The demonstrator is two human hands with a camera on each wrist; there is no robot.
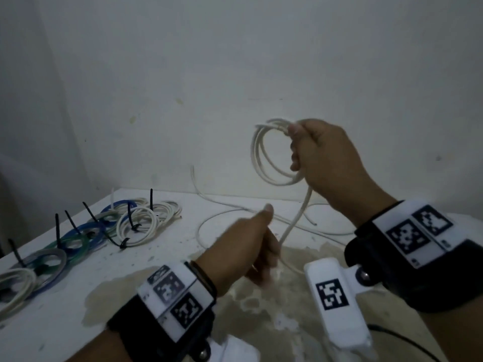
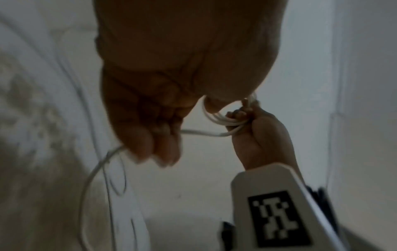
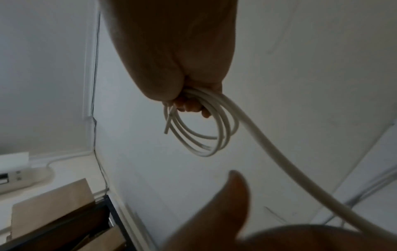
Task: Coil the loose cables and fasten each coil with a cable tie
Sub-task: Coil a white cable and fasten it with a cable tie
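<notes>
Gripping white cable loops, right hand; left hand fingers curl round its tail.

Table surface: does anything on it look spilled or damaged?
Yes. The white table has a large brownish, patchy stain under the hands, like a dried spill or peeled coating; small dark specks are scattered left of it.

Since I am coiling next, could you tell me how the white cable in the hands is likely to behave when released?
The white cable will probably spring open: its loops hold round only while the right hand grips them. It looks semi-stiff, as the strand to the left hand runs nearly straight. It seems light, hanging from a few fingers.
</notes>
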